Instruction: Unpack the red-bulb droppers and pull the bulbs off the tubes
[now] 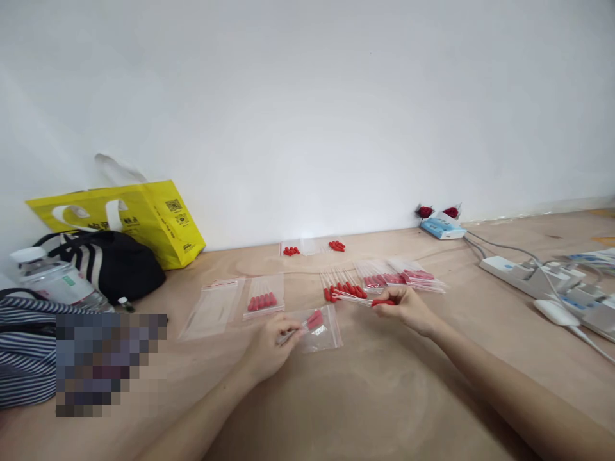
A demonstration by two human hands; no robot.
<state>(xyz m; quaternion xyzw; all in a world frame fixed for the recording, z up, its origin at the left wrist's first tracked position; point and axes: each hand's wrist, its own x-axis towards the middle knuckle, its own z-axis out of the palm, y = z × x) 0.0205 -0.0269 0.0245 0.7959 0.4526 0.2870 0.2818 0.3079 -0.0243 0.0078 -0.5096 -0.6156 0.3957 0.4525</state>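
My left hand is closed at the edge of a clear zip bag. Red-tipped sticks show at that bag, their pale stems running toward my left fingers; whether they lie fully inside I cannot tell. My right hand pinches the red ends of a few white sticks, whose stems point left. Just behind those stems lies a loose group of red-tipped sticks. Filled bags of red-tipped sticks overlap beyond my right hand. To the left rests another filled bag.
Flat clear bags lie at left. Two small groups of red pieces sit by the wall. A yellow bag, black bag and bottle stand left. At right are a tissue pack and power strip with cables.
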